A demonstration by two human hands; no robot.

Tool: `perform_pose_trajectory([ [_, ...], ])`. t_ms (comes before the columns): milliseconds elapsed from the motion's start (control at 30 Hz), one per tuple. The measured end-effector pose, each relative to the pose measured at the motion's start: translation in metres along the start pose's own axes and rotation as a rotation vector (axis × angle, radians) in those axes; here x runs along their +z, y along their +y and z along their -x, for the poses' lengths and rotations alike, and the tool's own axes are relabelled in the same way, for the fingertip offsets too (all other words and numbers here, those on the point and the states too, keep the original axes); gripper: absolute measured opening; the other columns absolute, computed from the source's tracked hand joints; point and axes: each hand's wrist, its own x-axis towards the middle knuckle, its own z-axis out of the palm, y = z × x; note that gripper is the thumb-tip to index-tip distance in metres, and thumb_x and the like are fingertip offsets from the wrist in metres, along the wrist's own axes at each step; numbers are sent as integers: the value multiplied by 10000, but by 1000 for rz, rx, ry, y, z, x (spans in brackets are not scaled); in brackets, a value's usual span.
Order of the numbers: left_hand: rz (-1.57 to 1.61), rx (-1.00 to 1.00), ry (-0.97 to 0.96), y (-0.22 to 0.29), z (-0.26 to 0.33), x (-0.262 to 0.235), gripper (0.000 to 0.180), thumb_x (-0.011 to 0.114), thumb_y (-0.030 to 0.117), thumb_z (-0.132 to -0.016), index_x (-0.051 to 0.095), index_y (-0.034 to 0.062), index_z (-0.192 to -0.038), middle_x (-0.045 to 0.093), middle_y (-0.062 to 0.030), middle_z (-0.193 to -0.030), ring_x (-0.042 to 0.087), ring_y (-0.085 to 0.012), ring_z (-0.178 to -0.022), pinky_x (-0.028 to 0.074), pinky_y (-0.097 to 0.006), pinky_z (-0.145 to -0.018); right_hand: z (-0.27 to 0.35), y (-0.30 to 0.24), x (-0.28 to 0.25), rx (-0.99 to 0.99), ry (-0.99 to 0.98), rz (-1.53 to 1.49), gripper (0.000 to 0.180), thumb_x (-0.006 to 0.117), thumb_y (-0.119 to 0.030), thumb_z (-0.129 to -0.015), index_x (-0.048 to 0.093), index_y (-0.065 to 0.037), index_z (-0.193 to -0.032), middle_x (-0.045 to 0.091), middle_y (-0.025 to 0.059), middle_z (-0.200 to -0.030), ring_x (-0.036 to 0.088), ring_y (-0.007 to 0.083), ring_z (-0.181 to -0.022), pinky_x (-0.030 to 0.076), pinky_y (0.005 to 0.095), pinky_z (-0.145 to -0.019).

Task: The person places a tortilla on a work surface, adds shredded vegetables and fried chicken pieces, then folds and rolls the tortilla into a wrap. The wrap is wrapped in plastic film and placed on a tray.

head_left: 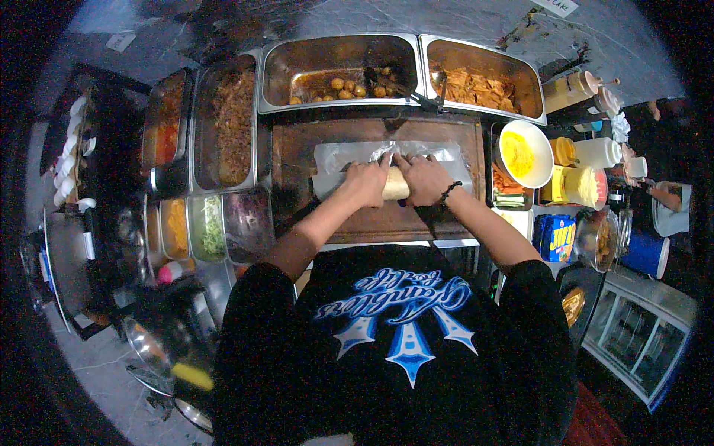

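Note:
A pale rolled wrap lies crosswise on a sheet of white paper and foil, on a brown board. My left hand grips the left part of the roll and covers that end. Over its right part is my right hand, with a dark beaded bracelet at the wrist. The fingers of both hands curl over the roll, and the index fingers point inward at the sheet just beyond it. The thumbs are mostly hidden.
Beyond the board stand metal pans of small round potatoes in sauce and of sauced strips. To the left are pans of minced filling and shredded green vegetable. At right sits a white bowl of yellow shreds, beside bottles.

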Motion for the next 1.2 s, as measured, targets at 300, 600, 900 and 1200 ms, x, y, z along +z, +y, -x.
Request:
perform_pose_trajectory([
  [300,3,18,-68,-4,-6,-11,1132,847,273,-547,249,-41,-1454,692,-211,-1002,680,-344,-933,491,-481,-876,-4,8,-2,85,-129,-1,982,772,-320,-631,301,-40,-1446,674,213,-1014,651,350,-964,444,521,-901],
  [600,82,-81,-109,-44,23,-10,1215,884,351,-534,216,-36,-1472,681,-239,-1023,665,-363,-969,483,-494,-886,-3,3,-17,78,-173,-90,1088,764,-335,-625,179,-33,-1492,676,215,-1023,647,378,-980,399,562,-993],
  [900,-29,56,260,2,41,-34,1293,903,490,-457,252,-5,-1459,521,-228,-1310,519,-376,-1201,463,-506,-942,-7,13,-5,3,-163,0,1099,777,-410,-652,188,13,-1477,685,222,-910,657,400,-888,396,570,-937],
  [1200,73,43,35,9,-5,-10,1079,884,322,-571,304,73,-1447,573,-233,-1247,625,-391,-1050,531,-509,-855,2,16,-13,44,-163,-64,986,734,-344,-677,218,-86,-1477,678,210,-1048,657,365,-974,404,549,-949],
])
